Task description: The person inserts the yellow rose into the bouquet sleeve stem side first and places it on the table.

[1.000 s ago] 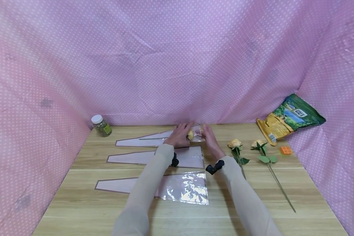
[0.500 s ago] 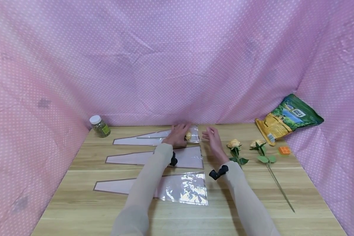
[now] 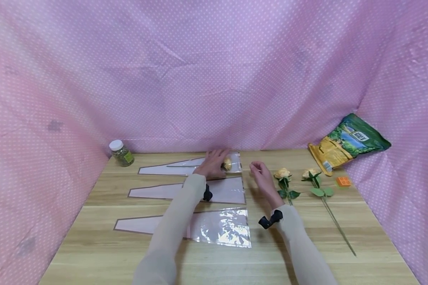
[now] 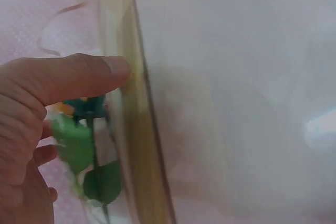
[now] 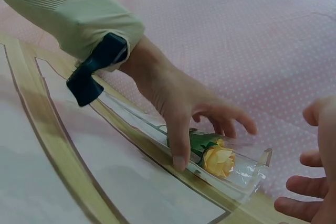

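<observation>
A yellow rose (image 5: 219,160) lies inside the farthest clear-and-white flower sleeve (image 3: 236,160), its stem pointing left. My left hand (image 3: 213,164) is over that sleeve just left of the bloom. In the right wrist view its thumb is straight along the near side and its fingers spread toward the far side; a firm grip does not show. Green leaves (image 4: 73,142) appear beneath the hand in the left wrist view. My right hand (image 3: 264,179) is above the table right of the sleeve mouth, fingers loosely bent, holding nothing. Two more roses, left (image 3: 283,174) and right (image 3: 311,174), lie farther right.
Two flat sleeves, a middle one (image 3: 232,190) and a near one (image 3: 221,227), lie in front of the far one. A white-capped jar (image 3: 123,154) stands back left. A green-yellow bag (image 3: 349,140) and orange block (image 3: 344,181) are at right. Pink dotted cloth (image 3: 214,79) backs the table.
My right hand has let go of the sleeve's mouth and drawn back right and toward me. My left hand has stayed over the sleeve, its fingers spreading slightly.
</observation>
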`<action>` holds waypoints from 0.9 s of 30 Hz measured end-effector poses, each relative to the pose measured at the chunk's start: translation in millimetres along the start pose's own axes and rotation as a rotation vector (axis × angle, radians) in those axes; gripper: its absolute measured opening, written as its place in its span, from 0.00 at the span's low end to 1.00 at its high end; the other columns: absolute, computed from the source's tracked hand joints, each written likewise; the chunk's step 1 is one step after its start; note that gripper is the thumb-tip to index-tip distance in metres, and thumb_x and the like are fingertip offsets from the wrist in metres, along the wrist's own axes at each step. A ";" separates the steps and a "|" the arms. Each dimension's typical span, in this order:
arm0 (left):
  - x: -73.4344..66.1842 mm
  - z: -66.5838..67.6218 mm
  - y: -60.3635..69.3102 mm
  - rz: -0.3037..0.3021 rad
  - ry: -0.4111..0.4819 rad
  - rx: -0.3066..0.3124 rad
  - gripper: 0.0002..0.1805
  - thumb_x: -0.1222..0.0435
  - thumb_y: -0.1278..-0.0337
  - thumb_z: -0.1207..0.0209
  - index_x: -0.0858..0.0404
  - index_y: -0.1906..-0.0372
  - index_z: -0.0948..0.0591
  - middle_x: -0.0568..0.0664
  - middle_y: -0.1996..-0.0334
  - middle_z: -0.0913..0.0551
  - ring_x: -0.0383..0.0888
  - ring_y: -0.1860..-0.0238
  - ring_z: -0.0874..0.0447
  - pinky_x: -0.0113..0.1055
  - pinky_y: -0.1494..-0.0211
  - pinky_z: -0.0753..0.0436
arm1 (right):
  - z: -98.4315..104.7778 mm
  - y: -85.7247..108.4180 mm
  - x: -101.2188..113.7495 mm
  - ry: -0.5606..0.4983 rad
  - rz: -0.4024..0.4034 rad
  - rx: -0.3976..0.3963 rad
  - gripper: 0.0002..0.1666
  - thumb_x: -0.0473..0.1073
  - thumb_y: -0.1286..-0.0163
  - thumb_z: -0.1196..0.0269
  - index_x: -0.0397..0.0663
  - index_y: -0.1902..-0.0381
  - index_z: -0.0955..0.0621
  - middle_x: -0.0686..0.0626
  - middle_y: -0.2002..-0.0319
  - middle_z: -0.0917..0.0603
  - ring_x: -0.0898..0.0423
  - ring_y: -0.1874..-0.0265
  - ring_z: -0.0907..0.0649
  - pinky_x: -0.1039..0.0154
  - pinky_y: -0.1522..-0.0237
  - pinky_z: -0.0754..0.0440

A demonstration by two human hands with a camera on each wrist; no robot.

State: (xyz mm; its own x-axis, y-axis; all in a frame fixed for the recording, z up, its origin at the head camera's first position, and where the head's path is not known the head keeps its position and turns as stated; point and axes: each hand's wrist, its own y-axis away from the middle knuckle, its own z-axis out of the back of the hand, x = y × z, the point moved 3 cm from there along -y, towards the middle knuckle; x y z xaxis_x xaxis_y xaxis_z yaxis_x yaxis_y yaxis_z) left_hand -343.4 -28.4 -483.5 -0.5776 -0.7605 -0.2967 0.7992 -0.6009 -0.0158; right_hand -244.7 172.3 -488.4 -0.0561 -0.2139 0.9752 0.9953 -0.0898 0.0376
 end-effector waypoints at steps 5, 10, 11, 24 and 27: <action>0.4 14.1 13.2 -0.012 0.050 -0.049 0.56 0.56 0.53 0.26 0.53 0.21 0.46 0.56 0.22 0.43 0.57 0.20 0.49 0.66 0.21 0.54 | 2.5 5.5 -4.5 0.042 0.010 0.031 0.29 0.53 0.21 0.50 0.37 0.33 0.32 0.35 0.34 0.26 0.39 0.33 0.26 0.44 0.33 0.28; -1.2 33.4 32.9 0.026 0.062 -0.128 0.53 0.54 0.49 0.28 0.57 0.22 0.45 0.59 0.21 0.46 0.58 0.20 0.50 0.65 0.21 0.51 | 7.1 13.7 -6.3 0.091 0.035 0.064 0.29 0.50 0.22 0.47 0.35 0.33 0.31 0.34 0.33 0.27 0.37 0.33 0.26 0.43 0.31 0.29; -2.0 36.4 37.4 0.031 0.058 -0.142 0.53 0.54 0.48 0.28 0.58 0.22 0.45 0.60 0.21 0.46 0.59 0.20 0.49 0.64 0.21 0.50 | 7.9 15.9 -6.8 0.099 0.041 0.069 0.29 0.50 0.22 0.47 0.35 0.33 0.31 0.33 0.33 0.27 0.36 0.33 0.26 0.43 0.31 0.29; -21.4 20.3 110.1 0.161 0.081 -0.038 0.46 0.51 0.44 0.32 0.61 0.24 0.39 0.62 0.21 0.48 0.63 0.20 0.52 0.64 0.22 0.46 | 5.5 47.4 -25.5 0.180 0.056 0.188 0.32 0.43 0.27 0.40 0.36 0.31 0.34 0.31 0.33 0.28 0.34 0.34 0.25 0.41 0.31 0.29; -29.1 10.0 120.9 0.194 0.090 0.012 0.47 0.48 0.46 0.31 0.61 0.25 0.37 0.63 0.21 0.47 0.66 0.21 0.51 0.65 0.23 0.46 | 3.4 49.9 -29.0 0.207 0.065 0.189 0.34 0.44 0.28 0.38 0.37 0.30 0.34 0.31 0.33 0.27 0.35 0.34 0.26 0.41 0.31 0.29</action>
State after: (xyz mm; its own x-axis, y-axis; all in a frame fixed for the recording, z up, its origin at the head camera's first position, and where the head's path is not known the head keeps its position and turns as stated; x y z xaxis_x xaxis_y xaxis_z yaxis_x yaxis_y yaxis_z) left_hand -231.7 -81.3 -467.2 -0.3959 -0.8371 -0.3775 0.8915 -0.4490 0.0607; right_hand -193.1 177.3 -514.0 0.0130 -0.4086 0.9126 0.9933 0.1099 0.0351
